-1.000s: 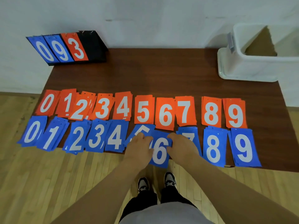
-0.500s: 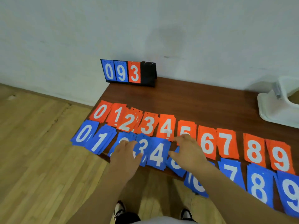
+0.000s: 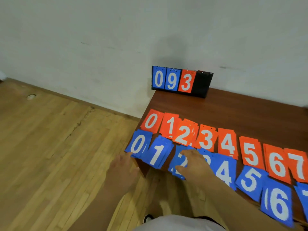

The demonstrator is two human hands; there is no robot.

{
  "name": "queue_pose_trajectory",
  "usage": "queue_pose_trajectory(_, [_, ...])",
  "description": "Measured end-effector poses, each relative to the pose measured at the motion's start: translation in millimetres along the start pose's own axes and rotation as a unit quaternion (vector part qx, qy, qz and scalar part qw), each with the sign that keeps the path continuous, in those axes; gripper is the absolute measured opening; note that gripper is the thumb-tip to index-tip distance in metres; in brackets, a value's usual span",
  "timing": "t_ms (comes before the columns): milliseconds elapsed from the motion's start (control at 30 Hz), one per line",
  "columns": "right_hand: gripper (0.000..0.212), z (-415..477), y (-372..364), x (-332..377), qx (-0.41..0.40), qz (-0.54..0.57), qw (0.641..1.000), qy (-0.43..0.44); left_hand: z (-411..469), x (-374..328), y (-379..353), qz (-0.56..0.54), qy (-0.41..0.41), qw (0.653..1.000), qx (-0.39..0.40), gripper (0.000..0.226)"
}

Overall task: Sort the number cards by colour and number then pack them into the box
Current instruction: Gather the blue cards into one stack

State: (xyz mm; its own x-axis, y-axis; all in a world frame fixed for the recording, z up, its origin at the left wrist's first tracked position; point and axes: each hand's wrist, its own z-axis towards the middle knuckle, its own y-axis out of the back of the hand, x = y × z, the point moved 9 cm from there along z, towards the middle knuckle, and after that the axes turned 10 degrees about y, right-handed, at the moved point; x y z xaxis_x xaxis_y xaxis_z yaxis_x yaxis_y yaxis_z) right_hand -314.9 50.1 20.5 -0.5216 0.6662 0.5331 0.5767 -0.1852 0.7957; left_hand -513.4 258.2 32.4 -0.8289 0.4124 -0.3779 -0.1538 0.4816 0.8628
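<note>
This looks like a sports hall or an activity room, not a home. The floor is made of narrow wooden strips with a shiny finish, like a gym floor, and a small round fitting is set into it at the far left. The wall is plain, whitish and a little stained, with a dark baseboard along its foot. A simple brown wooden table stands against this wall. On its far side stands a flip scoreboard showing 0, 9, 3, the kind used for counting points in matches.
</note>
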Motion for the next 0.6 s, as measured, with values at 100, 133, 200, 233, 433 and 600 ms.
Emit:
queue_pose_trajectory(100, [0.068,16,-7,18,0.012,-0.005,1.0,0.001,14,13,3,-0.012,0.003,1.0,0.008,0.064])
queue_pose_trajectory(133, [0.068,21,-9,22,0.018,-0.005,1.0,0.004,19,15,4,-0.012,0.003,1.0,0.009,0.064])
queue_pose_trajectory(200, [0.068,32,-12,26,0.031,-0.002,1.0,0.005,29,17,2,-0.015,0.008,1.0,0.015,0.065])
queue_pose_trajectory(233, [0.067,38,-14,28,0.038,0.003,0.999,0.006,33,17,2,-0.021,0.015,0.999,0.019,0.065])
queue_pose_trajectory(433, [0.063,92,-27,41,0.102,0.046,0.993,0.023,59,25,6,-0.031,0.05,0.998,0.039,0.065])
queue_pose_trajectory(600, [0.062,140,-39,62,0.149,0.03,0.986,0.067,89,29,4,-0.064,0.077,0.993,0.055,0.062])
